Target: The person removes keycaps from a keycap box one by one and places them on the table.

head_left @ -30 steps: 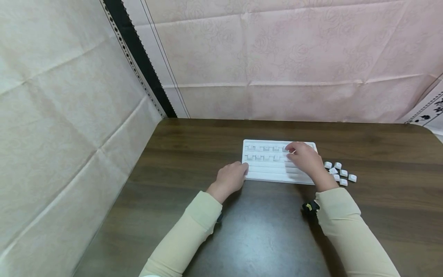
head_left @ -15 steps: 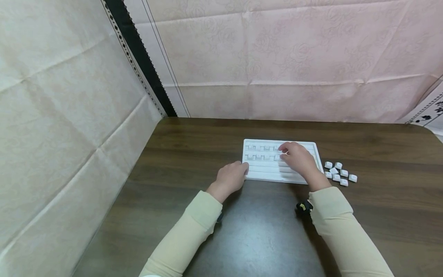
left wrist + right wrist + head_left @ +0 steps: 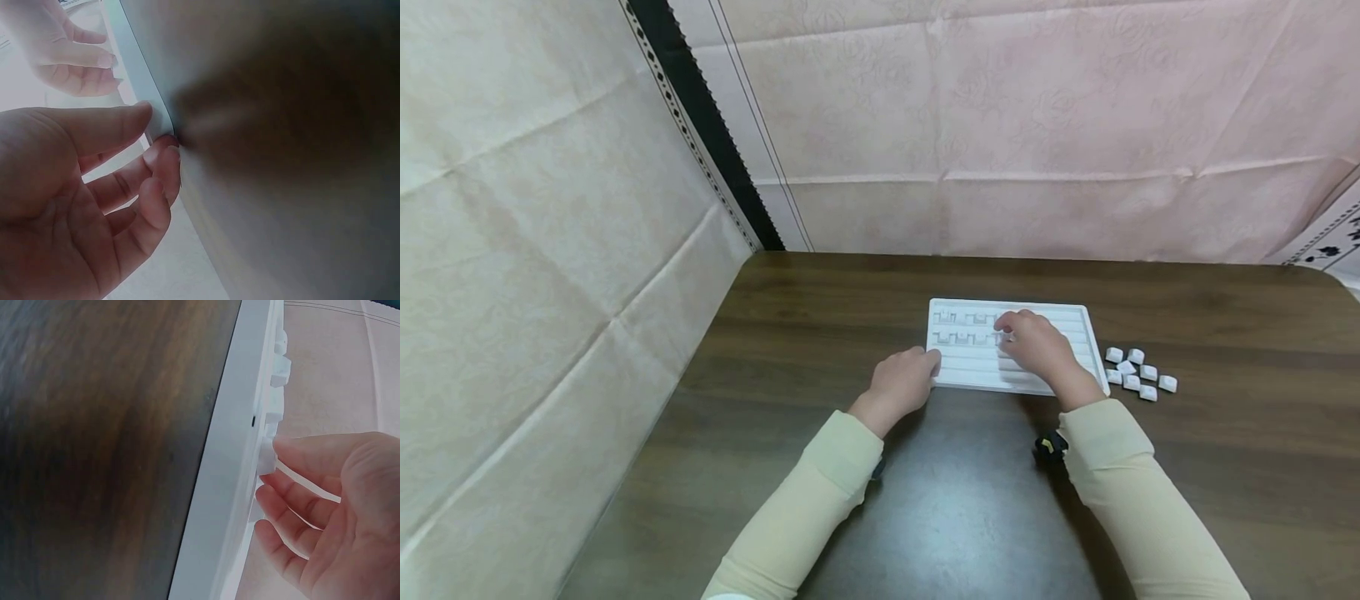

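Observation:
A white ridged board [image 3: 973, 377] lies on the table, with two rows of small white blocks [image 3: 964, 338] standing in its upper left part. My left hand [image 3: 901, 383] grips the board's lower left corner, its thumb [image 3: 128, 128] against the edge and its fingers curled at the corner. Over the board's middle, my right hand [image 3: 1037, 346] reaches to the right end of the block rows. In the right wrist view its thumb and index finger pinch a white block [image 3: 267, 456]; the other fingers curl loosely beside the board.
Several loose white blocks [image 3: 1127, 368] lie on the brown wooden table [image 3: 820, 333] just right of the board. Pale patterned cloth [image 3: 1060, 125] hangs behind the table and along its left side.
My right hand has moved left along the board, from the right end of the top row to about its middle. The left hand has stayed at the corner.

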Demonstrator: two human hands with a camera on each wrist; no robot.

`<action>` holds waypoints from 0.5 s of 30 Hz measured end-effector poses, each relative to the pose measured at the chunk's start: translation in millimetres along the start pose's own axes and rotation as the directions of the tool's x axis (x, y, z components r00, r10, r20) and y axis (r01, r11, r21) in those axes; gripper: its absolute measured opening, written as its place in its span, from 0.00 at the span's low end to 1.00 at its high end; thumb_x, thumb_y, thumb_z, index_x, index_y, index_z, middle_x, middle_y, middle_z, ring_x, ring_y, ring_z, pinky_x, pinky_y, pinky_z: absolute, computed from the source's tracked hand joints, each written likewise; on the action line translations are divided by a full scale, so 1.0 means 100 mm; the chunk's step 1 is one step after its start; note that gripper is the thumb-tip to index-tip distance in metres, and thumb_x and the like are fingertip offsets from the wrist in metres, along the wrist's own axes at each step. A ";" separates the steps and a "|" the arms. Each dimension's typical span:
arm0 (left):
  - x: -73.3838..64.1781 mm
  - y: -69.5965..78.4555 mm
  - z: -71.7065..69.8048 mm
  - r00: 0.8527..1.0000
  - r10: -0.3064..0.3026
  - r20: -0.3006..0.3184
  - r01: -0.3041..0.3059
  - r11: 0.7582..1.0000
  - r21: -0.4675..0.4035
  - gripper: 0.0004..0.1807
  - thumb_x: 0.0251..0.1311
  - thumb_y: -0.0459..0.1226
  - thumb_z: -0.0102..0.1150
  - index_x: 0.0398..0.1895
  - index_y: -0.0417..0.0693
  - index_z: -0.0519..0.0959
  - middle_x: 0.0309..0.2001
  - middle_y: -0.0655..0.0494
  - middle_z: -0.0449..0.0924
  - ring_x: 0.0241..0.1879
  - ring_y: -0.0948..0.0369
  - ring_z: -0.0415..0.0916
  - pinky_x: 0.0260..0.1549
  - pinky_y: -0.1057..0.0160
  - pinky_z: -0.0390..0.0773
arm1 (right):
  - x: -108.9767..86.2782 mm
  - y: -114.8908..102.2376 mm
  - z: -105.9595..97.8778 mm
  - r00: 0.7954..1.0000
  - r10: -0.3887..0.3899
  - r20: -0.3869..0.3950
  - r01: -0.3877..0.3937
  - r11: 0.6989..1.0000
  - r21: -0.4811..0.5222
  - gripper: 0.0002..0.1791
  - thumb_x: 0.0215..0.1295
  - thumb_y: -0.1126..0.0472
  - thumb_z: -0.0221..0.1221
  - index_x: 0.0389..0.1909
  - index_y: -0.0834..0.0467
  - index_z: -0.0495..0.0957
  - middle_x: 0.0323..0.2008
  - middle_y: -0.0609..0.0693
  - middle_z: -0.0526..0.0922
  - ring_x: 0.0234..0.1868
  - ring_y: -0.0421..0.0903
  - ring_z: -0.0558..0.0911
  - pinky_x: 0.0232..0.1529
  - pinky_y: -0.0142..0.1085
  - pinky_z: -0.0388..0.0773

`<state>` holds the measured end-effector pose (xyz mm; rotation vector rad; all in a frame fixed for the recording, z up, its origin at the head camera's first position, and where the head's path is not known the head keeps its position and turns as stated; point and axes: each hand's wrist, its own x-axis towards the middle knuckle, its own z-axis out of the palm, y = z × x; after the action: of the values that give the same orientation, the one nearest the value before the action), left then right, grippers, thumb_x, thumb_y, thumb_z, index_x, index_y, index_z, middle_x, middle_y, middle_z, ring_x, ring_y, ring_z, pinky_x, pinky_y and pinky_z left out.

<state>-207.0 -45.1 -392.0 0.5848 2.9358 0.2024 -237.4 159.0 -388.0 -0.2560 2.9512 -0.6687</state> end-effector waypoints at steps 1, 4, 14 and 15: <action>0.00 0.00 0.00 1.000 0.000 0.000 0.000 1.000 0.003 0.06 0.62 0.40 0.54 0.40 0.51 0.75 0.31 0.56 0.75 0.26 0.62 0.69 0.22 0.67 0.67 | 0.00 0.00 0.00 1.000 -0.005 -0.003 0.005 1.000 -0.010 0.16 0.63 0.65 0.53 0.51 0.62 0.74 0.50 0.62 0.75 0.52 0.59 0.72 0.53 0.54 0.68; 0.00 0.01 -0.01 1.000 -0.002 0.004 0.002 1.000 0.008 0.06 0.62 0.40 0.54 0.40 0.51 0.75 0.31 0.56 0.75 0.26 0.62 0.69 0.22 0.67 0.67 | 0.00 -0.01 0.01 1.000 -0.013 -0.007 0.013 1.000 -0.028 0.16 0.62 0.65 0.53 0.51 0.62 0.74 0.50 0.63 0.76 0.52 0.59 0.72 0.53 0.55 0.68; 0.00 0.00 -0.01 1.000 0.000 0.009 0.000 1.000 0.013 0.06 0.63 0.40 0.53 0.40 0.51 0.75 0.31 0.56 0.75 0.26 0.62 0.69 0.22 0.68 0.66 | 0.04 -0.01 0.05 1.000 -0.005 -0.009 0.005 0.997 -0.072 0.15 0.61 0.66 0.54 0.49 0.62 0.75 0.51 0.62 0.75 0.53 0.60 0.70 0.54 0.56 0.67; 0.00 0.00 -0.01 1.000 0.001 0.009 -0.001 1.000 0.014 0.06 0.63 0.40 0.53 0.40 0.51 0.75 0.31 0.56 0.75 0.26 0.62 0.69 0.22 0.68 0.66 | 0.04 0.00 0.06 1.000 -0.003 -0.010 0.002 0.997 -0.078 0.14 0.62 0.66 0.54 0.49 0.61 0.75 0.51 0.62 0.75 0.53 0.60 0.70 0.54 0.56 0.67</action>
<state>-207.5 -44.8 -390.7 0.5877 2.9307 0.1794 -240.4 155.3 -393.6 -0.2638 2.9914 -0.5576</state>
